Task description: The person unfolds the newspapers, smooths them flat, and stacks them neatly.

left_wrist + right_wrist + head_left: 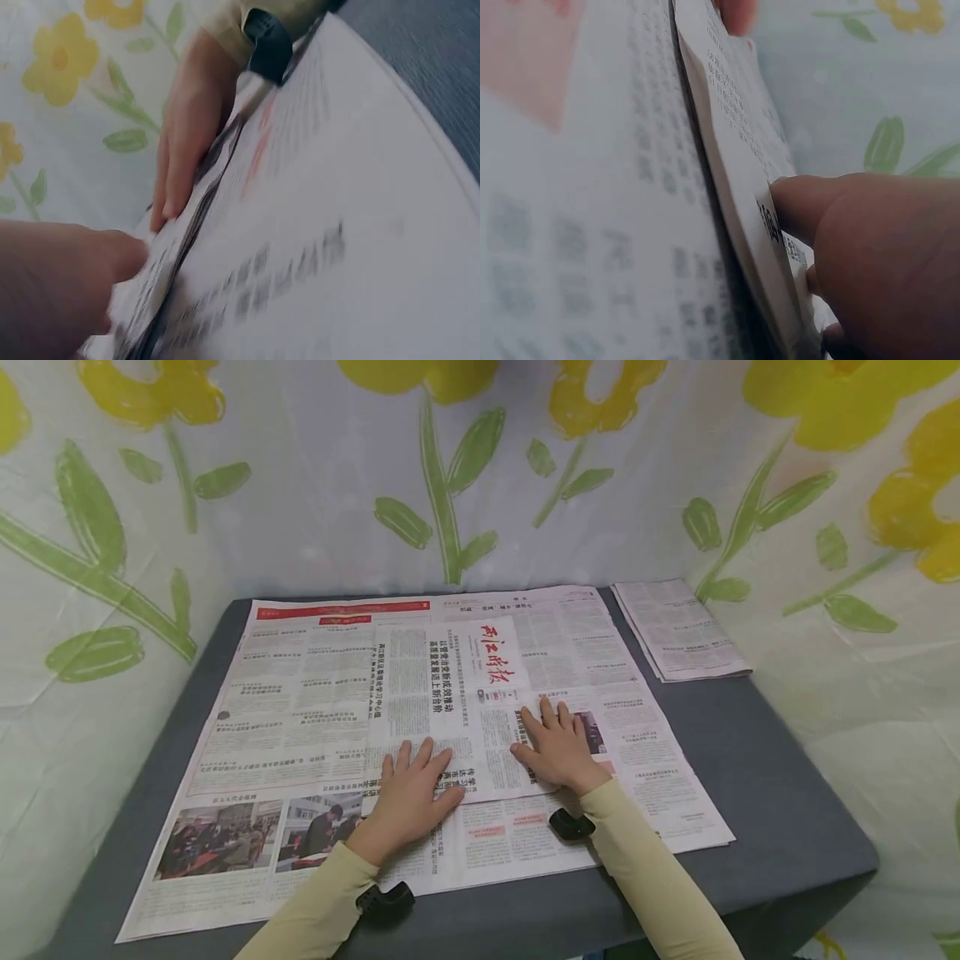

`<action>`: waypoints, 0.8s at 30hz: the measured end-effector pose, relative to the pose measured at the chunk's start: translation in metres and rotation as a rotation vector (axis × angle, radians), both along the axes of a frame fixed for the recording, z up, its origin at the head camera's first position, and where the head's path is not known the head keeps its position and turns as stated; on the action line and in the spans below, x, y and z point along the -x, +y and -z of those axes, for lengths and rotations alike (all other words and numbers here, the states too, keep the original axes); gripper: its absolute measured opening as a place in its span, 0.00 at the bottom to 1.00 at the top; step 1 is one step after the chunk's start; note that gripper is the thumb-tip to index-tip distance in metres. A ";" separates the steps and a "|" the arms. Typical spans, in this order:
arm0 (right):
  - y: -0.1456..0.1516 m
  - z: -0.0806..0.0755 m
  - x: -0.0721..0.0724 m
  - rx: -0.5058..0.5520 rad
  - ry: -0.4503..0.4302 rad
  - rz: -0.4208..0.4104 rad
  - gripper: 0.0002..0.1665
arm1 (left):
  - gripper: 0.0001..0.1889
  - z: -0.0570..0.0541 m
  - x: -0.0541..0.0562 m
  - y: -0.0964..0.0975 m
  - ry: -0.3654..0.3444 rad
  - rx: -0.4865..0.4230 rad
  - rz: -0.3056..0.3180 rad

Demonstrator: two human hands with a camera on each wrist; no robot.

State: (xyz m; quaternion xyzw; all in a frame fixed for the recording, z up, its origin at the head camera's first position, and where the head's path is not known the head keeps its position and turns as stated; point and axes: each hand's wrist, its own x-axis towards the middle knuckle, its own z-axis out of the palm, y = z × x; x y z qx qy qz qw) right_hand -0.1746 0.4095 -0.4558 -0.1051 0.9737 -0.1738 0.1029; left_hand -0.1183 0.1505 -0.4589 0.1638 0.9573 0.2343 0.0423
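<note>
My left hand [408,797] lies with fingers spread on the lower left part of a folded newspaper [461,718] in the middle of the head view. My right hand [558,752] rests, fingers apart too, across that paper's lower right edge. Neither of my hands grips anything; both only touch the paper from above. Its red masthead stands near its upper right corner, the characters running down the page.

The folded paper lies on a larger spread newspaper [285,718], which has two colour photos at lower left and a red banner at upper left. Beneath is a table with a dark grey cover [787,793]. Another folded newspaper stack [678,631] sits at the upper right, before a yellow-flowered curtain [300,460]. Pale yellow sleeves [652,868] cover my forearms.
</note>
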 end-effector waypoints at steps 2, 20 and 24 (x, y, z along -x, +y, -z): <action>0.000 0.001 0.000 -0.002 0.005 0.003 0.44 | 0.36 -0.001 0.003 0.009 0.009 -0.020 -0.013; 0.004 0.012 0.005 0.201 0.085 0.045 0.41 | 0.49 0.008 0.024 0.090 -0.093 0.108 0.069; 0.006 0.010 0.005 0.191 0.087 0.057 0.40 | 0.43 0.010 0.026 0.090 -0.056 0.099 0.074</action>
